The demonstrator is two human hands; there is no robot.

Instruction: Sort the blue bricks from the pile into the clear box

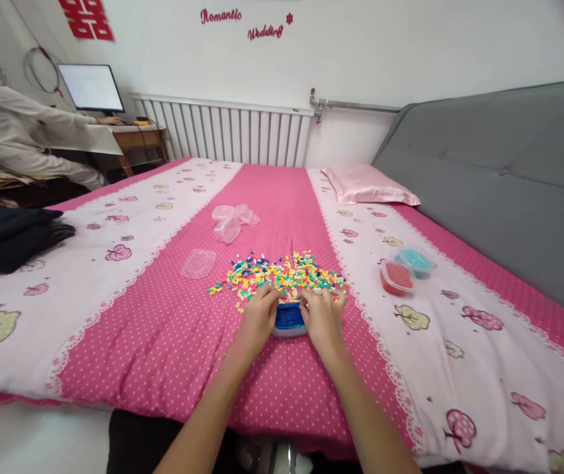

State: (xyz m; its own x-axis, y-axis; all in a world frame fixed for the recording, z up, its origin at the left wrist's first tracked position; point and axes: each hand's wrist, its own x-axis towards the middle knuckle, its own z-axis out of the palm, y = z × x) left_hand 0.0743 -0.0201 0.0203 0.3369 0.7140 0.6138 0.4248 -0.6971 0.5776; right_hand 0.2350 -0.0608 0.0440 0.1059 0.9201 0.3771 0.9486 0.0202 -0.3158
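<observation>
A small clear container point(289, 319) filled with dark blue pieces sits on the pink bedspread point(163, 355) close in front of me. My left hand point(263, 313) is at its left rim, fingers bent and closed together; what they hold, if anything, is too small to name. At the right rim is my right hand point(322, 316), its thumb and fingers also brought together over the edge, with any piece between them hidden. Just beyond both hands, many small yellow, green, white, pink and blue pieces point(282, 273) lie scattered in a loose heap.
Clear lids point(227, 227) and a single lid point(199, 263) lie left of the heap. Containers of red point(397, 276) and light blue point(414, 261) pieces stand at right. A pink pillow point(368, 184) lies farther back. Dark clothes point(10, 237) and a person point(20, 125) are at left.
</observation>
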